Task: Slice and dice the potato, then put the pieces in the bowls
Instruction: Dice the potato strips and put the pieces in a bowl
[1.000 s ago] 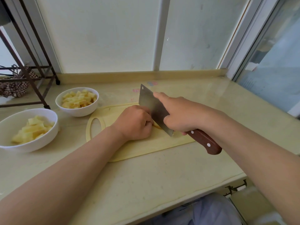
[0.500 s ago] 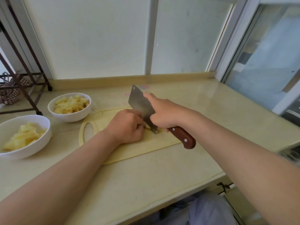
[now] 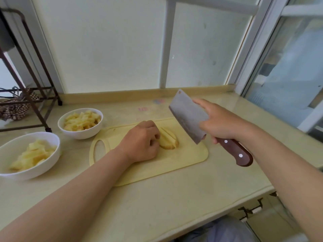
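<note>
I judge the job well along: both bowls, the far bowl [image 3: 80,125] and the near bowl [image 3: 29,154], already hold cut potato. One sliced potato piece [image 3: 169,140] sits on the cutting board [image 3: 174,165]; my left hand [image 3: 141,142] rests curled against it, fingers bent. My right hand [image 3: 221,123] grips the cleaver [image 3: 188,117], lifted clear. Dicing and bowling remain.

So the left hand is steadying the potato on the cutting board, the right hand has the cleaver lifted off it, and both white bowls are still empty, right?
Not quite. In the head view both white bowls already hold potato pieces: the near bowl and the far bowl. The rest stands: the left hand steadies the potato on the cutting board, and the right hand holds the cleaver lifted off it.
</note>
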